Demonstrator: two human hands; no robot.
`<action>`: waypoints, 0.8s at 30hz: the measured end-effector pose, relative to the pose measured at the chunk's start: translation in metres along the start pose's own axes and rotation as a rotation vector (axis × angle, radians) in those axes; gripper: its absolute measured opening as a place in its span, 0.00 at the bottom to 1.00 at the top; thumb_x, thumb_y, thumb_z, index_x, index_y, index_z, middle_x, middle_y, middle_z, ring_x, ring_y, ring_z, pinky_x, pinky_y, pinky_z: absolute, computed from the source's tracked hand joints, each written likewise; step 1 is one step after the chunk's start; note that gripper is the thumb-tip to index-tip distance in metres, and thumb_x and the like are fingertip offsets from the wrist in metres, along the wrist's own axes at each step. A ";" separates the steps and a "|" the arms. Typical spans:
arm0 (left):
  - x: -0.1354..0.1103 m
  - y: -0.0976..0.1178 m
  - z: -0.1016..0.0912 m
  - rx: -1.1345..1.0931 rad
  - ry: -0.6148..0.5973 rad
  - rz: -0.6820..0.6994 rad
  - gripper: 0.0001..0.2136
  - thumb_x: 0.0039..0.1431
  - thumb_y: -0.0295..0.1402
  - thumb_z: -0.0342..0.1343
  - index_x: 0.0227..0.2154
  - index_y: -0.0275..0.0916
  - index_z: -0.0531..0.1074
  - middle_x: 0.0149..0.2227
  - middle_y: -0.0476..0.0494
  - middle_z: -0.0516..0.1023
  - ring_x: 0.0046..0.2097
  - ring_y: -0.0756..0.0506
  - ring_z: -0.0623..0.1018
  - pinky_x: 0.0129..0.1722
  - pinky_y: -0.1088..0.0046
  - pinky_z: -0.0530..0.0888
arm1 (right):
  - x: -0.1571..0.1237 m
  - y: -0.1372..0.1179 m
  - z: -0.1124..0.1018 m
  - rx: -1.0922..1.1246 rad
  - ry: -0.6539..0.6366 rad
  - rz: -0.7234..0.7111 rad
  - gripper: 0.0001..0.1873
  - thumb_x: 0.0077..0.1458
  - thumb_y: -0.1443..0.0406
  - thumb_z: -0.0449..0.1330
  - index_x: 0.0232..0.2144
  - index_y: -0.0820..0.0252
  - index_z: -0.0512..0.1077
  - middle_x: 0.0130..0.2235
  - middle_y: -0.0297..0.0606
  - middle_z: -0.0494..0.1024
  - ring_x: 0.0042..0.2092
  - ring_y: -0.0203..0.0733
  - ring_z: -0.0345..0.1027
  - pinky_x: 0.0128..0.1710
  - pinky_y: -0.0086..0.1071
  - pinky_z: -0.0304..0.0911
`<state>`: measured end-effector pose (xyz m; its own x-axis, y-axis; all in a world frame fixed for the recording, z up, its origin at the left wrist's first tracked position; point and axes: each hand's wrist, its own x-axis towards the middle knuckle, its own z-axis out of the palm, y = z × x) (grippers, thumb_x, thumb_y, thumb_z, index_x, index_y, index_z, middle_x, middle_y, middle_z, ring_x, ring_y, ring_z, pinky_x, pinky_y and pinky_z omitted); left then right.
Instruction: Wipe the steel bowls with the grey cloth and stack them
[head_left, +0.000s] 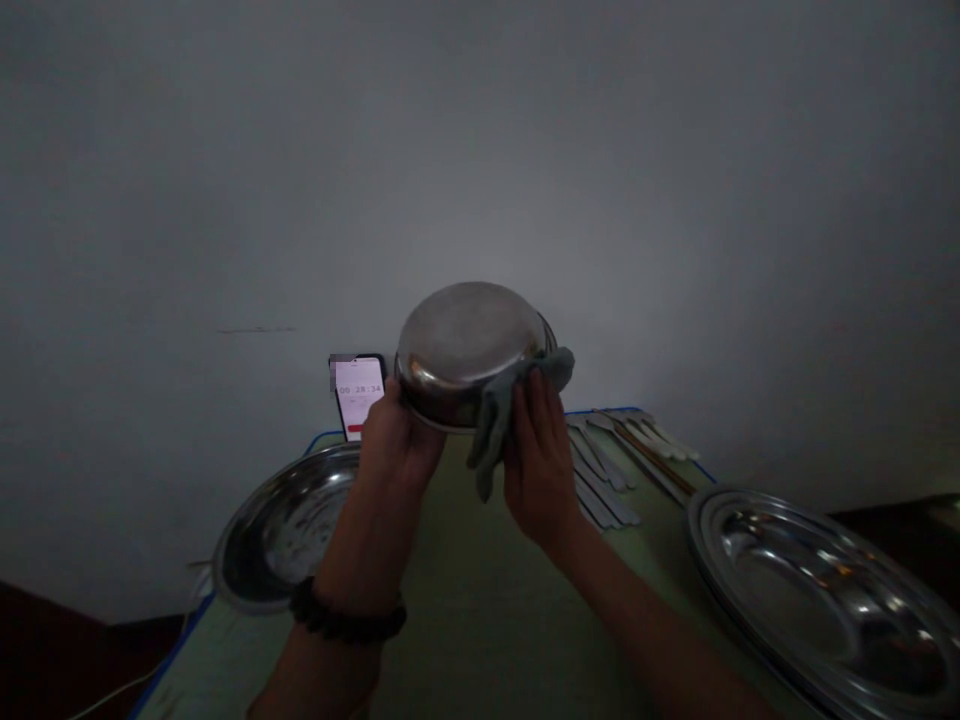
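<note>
A shiny metal bowl (472, 335) is held up above the table, bottom side facing up and tilted toward me. My left hand (397, 440) grips its rim at the near left, with the thumb along the outer side. With my right hand (540, 455) I press a grey-green cloth (493, 425) against the bowl's right side. The cloth is bunched under my fingers, and its ends hang down and stick out to the right. The inside of the bowl is turned away from view.
Left on the green table (480, 610) stands a metal basin (259, 545). A phone (358, 395) showing a timer leans on the wall (480, 150). Several spoons and forks (607, 490) and chopsticks (652, 455) lie at the back right. Stacked metal plates (795, 600) sit at the right.
</note>
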<state>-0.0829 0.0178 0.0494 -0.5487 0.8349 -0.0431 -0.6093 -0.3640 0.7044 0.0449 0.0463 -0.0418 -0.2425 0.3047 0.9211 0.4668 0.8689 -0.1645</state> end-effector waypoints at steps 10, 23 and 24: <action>-0.013 0.003 -0.003 0.283 -0.019 -0.038 0.15 0.64 0.36 0.50 0.25 0.34 0.74 0.22 0.47 0.77 0.25 0.50 0.75 0.27 0.77 0.74 | 0.031 0.030 -0.040 0.252 0.233 0.250 0.23 0.65 0.62 0.42 0.61 0.49 0.57 0.62 0.40 0.64 0.63 0.48 0.57 0.61 0.53 0.55; -0.025 0.002 -0.004 0.743 -0.048 0.248 0.19 0.56 0.48 0.53 0.18 0.41 0.69 0.17 0.52 0.69 0.23 0.49 0.69 0.25 0.73 0.66 | 0.020 -0.036 -0.024 -0.077 -0.082 -0.024 0.27 0.63 0.63 0.46 0.63 0.63 0.56 0.66 0.40 0.56 0.69 0.50 0.38 0.65 0.50 0.45; -0.022 0.003 -0.006 0.737 -0.032 0.256 0.19 0.56 0.47 0.53 0.17 0.41 0.68 0.17 0.52 0.69 0.23 0.50 0.68 0.25 0.73 0.66 | 0.015 -0.043 -0.020 -0.104 -0.126 -0.070 0.27 0.63 0.64 0.47 0.63 0.61 0.56 0.67 0.37 0.56 0.69 0.49 0.38 0.66 0.49 0.44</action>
<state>-0.0755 -0.0041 0.0480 -0.5973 0.7774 0.1972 0.0781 -0.1883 0.9790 0.0375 0.0056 -0.0135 -0.3787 0.2971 0.8765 0.5291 0.8465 -0.0583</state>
